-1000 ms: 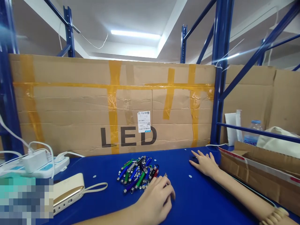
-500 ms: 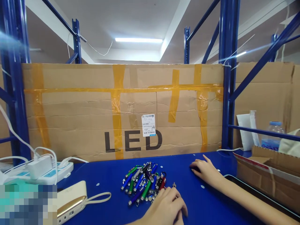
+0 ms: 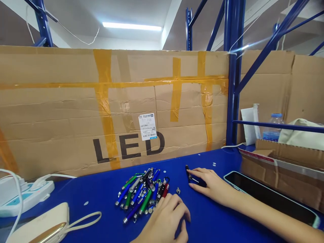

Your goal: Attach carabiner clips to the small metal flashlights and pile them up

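Observation:
A pile of several small keychain flashlights (image 3: 141, 192) in blue, green, red and black lies on the blue table (image 3: 101, 192). My left hand (image 3: 164, 221) rests at the pile's near right edge, knuckles up and fingers curled under; what they cover is hidden. My right hand (image 3: 212, 185) lies to the right of the pile, fingertips pinched on a black flashlight (image 3: 188, 172) with a key ring, which pokes out to the left. A small silver part (image 3: 178, 191) sits between the hands.
A taped cardboard wall marked LED (image 3: 126, 111) closes the back. A phone (image 3: 265, 199) lies beside my right forearm, an open cardboard box (image 3: 278, 168) and water bottle (image 3: 272, 130) behind it. A power strip (image 3: 25, 197) and power bank (image 3: 37, 226) sit left. Small silver discs (image 3: 214, 164) dot the table.
My right hand has slid left toward the pile, and the black flashlight now shows under its fingers. My left hand stays at the pile's edge. The view has swung right.

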A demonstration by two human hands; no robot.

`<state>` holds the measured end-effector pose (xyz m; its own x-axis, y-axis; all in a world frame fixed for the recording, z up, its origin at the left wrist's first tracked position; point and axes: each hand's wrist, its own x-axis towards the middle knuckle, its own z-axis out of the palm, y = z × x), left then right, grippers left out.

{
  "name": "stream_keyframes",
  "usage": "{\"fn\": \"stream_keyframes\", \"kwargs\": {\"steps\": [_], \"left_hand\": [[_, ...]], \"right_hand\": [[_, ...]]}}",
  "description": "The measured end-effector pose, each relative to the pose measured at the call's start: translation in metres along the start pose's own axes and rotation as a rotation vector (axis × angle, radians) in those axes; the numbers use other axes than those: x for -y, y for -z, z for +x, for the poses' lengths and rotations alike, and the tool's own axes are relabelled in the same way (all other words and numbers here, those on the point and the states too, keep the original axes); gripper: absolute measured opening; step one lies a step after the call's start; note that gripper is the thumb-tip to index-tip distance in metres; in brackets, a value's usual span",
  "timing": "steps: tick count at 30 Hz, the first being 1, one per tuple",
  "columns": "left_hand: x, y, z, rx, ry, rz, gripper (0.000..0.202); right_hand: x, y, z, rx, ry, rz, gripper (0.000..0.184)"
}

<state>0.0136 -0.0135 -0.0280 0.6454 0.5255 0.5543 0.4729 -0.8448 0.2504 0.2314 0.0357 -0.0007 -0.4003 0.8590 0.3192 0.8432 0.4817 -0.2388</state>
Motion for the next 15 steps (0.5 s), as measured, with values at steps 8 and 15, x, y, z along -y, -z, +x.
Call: {"fn": "stream_keyframes", "kwargs": {"steps": [8,15], "left_hand": [[-0.018,0.015,0.002,0.064,0.187,-0.022,0.021],[-0.018,0.014,0.001,-0.109,0.269,-0.011,0.034]], "right_hand": [[0.004,-0.005,0.003,-0.028,0.121,0.178,0.018],[0.016,0.000,0.000,-0.123,0.140,0.224,0.016]]}}
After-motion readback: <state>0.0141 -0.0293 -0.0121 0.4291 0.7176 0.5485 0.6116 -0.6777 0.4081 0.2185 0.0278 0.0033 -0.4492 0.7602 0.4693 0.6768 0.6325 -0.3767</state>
